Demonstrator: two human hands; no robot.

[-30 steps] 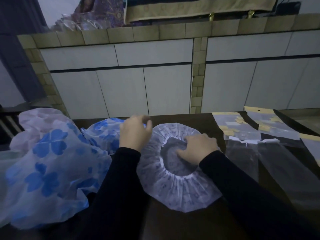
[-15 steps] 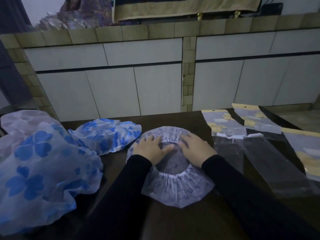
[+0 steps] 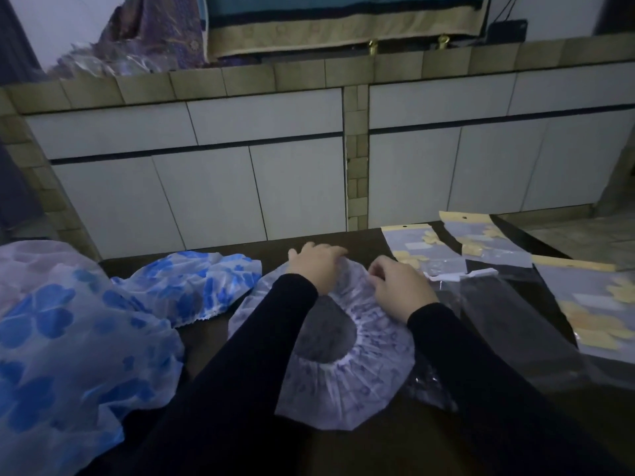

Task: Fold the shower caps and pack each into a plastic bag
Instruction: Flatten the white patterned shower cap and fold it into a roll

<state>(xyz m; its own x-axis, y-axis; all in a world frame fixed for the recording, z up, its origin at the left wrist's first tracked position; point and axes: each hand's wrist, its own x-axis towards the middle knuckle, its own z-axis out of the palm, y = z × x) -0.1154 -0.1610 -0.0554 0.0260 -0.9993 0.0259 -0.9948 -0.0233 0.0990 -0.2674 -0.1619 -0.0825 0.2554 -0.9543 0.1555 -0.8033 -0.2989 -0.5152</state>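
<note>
Both hands [image 3: 357,280] at far rim of flat purple-print shower cap [image 3: 347,379].

big blue cap [image 3: 62,355] cut off left; sleeves hide purple cap [image 3: 343,383] partly

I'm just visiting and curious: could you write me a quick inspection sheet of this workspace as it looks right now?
Surface: dark table, dimly lit.
Job's things: purple-print shower cap lies spread, opening up; blue-flower cap sits to its left; large blue-flower cap pile at far left; plastic bags with yellow headers lie at right.
Clutter: nothing seen.
Grips: left hand and right hand both hold the purple cap's far edge, fingers curled.
Cables: one dark cable runs down the wall to a black box.
Surroundings: tiled counter with white cabinet doors; cloths hang above.
</note>
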